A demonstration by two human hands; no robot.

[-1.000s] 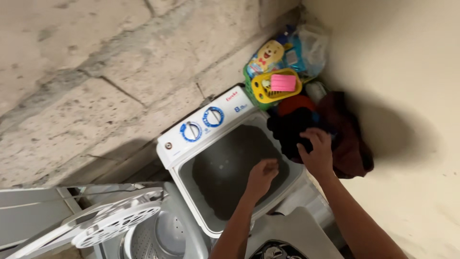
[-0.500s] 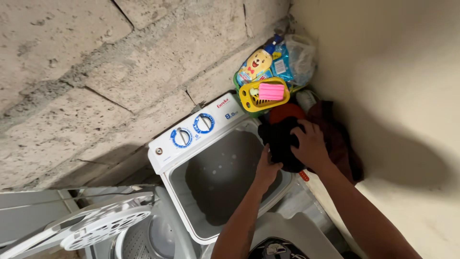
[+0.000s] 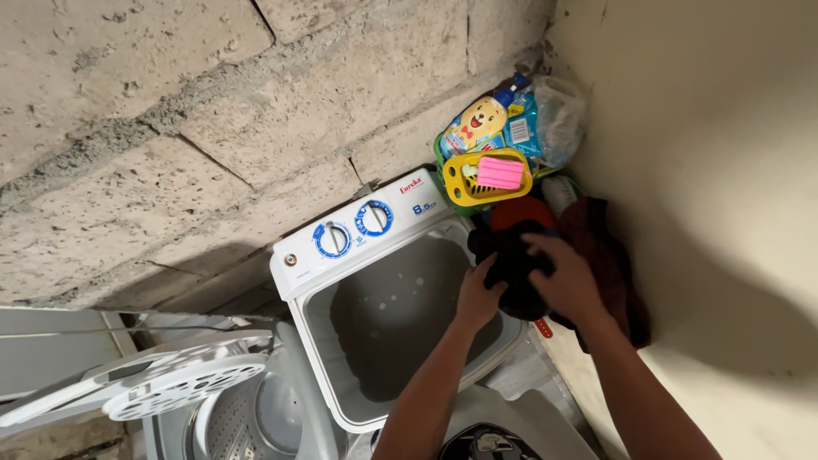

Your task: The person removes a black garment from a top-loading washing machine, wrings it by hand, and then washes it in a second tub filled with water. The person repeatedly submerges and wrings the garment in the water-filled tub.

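Black cloth bundle [image 3: 514, 271] sits at the right rim of the washer's wash tub [image 3: 400, 319], held over the edge between both hands. Left hand [image 3: 479, 296] grips it from below and from the tub side, fingers curled into the fabric. Right hand [image 3: 566, 277] lies on top, fingers spread and pressing down on the cloth. Both forearms come in from bottom right of the view.

Just behind the bundle: a red garment [image 3: 521, 209], and a dark maroon cloth [image 3: 609, 264] draped to the right against the beige wall [image 3: 724, 170].

Tub is open, grey inside, water level not readable. White control panel [image 3: 358, 230] runs along the tub's far edge with two blue dials [image 3: 332, 239].

Yellow basket [image 3: 464, 183] stands past the panel in the corner, holding a pink block [image 3: 499, 173]; a yellow pouch with a cartoon bear [image 3: 475, 124] and a clear plastic bag [image 3: 558, 111] sit behind it.

Spin drum [image 3: 247, 417] at lower left, with a white perforated lid [image 3: 183, 388] tipped up beside it. Rough block wall [image 3: 213, 111] behind everything.
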